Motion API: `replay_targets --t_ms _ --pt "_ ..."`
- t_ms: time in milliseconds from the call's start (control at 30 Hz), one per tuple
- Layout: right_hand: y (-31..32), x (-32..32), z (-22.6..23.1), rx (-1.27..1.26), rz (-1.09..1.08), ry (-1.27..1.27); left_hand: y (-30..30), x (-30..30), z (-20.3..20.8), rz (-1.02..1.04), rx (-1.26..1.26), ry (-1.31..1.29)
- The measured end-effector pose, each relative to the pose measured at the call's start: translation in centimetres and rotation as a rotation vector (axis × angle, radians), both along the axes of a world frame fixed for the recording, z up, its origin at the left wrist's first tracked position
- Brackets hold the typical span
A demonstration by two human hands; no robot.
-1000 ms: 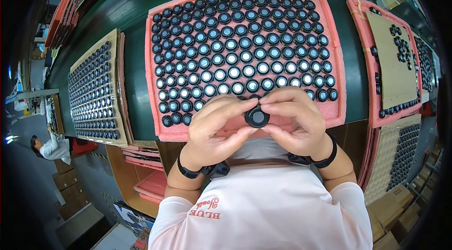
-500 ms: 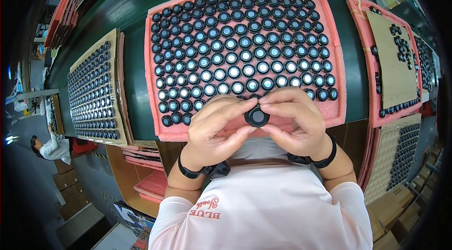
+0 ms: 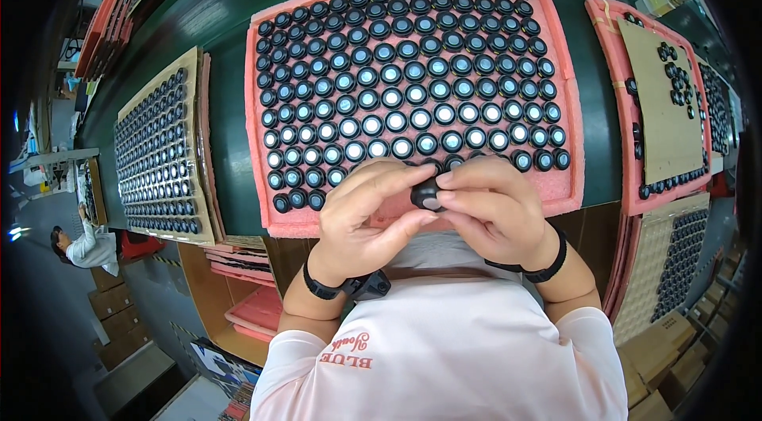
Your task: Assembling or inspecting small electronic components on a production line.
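Between my hands, over the near edge of a pink foam tray (image 3: 567,195), is a small round black part (image 3: 425,196) with a grey disc on its face, much like a little speaker. My right hand (image 3: 498,208) pinches its right side between fingers and thumb. On the other side, my left hand (image 3: 367,211) rests its forefinger and thumb against the part. The part is tilted, so its grey face shows only partly. Rows of similar black parts with shiny pale centres (image 3: 420,117) fill most of the tray; my hands hide some of the nearest row.
The tray lies on a dark green table (image 3: 226,115). At left, a cardboard sheet (image 3: 208,215) carries more parts. To the right are another pink tray (image 3: 607,48) with a cardboard sheet (image 3: 659,143) on it and stacked boxes (image 3: 667,349). A person (image 3: 94,246) is far left.
The round part has turned between my fingers: its grey face pointed up at me before and is now tipped down and sideways. My right fingers have shifted over it.
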State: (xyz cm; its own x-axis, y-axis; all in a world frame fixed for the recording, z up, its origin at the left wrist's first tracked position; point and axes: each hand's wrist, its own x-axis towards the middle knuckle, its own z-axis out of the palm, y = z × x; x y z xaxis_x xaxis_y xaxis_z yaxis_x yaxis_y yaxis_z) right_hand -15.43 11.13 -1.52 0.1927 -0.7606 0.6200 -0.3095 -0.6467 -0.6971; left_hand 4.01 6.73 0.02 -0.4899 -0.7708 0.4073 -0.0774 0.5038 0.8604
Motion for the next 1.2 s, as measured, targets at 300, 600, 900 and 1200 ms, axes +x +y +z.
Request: replay_targets --t_ms 300,600,900,1200 --pt "-0.3 -0.4 0.2 -0.042 -0.047 0.001 -0.7 2.4 -0.1 0.100 0.005 0.009" --pt "-0.3 -1.7 -0.7 0.050 -0.047 0.060 0.4 7.5 -1.1 0.226 0.067 -0.402" --pt "-0.1 -1.4 -0.8 0.061 -0.052 0.074 1.0 7.2 -4.0 0.124 -0.053 -0.590" --pt "0.0 -1.9 -0.9 0.066 -0.068 0.104 0.5 6.5 -3.2 0.199 -0.192 -0.660"
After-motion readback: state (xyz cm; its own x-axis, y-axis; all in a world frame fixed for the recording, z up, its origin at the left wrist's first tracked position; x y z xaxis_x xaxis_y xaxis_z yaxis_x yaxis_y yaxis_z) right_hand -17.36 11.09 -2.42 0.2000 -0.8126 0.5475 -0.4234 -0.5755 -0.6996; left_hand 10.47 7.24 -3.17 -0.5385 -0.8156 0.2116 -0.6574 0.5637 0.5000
